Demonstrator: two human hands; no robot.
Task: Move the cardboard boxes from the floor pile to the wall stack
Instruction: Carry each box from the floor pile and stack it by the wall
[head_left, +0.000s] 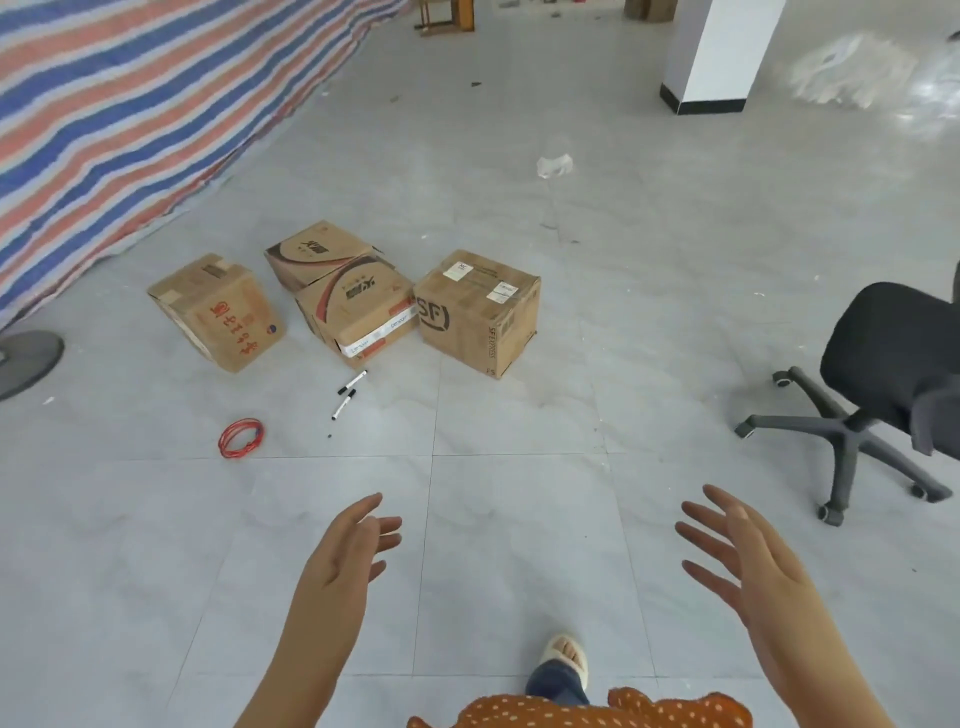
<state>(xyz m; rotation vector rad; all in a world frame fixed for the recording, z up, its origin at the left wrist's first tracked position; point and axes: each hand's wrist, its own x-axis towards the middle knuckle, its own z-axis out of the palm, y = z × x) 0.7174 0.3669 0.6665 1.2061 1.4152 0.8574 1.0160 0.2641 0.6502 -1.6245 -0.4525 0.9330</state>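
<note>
Head view: four cardboard boxes (363, 301) lie clustered on the floor (519, 519) near the striped tarp (130, 104). Left hand (345, 558) and right hand (748, 561) hover empty, fingers spread wide. Two markers (348, 395), one red wire coil (240, 438) lie nearby; one office chair (883, 384) stands right.

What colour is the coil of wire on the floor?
Red; the coil of wire shows clearly in the head view.

Both bare forearms reach forward from six o'clock, held apart. The left hand (349, 556) sits at seven o'clock, fingers straight and loosely spread, palm turned inward. The right hand (737, 558) at five o'clock mirrors it, fingers splayed, holding nothing.
</note>
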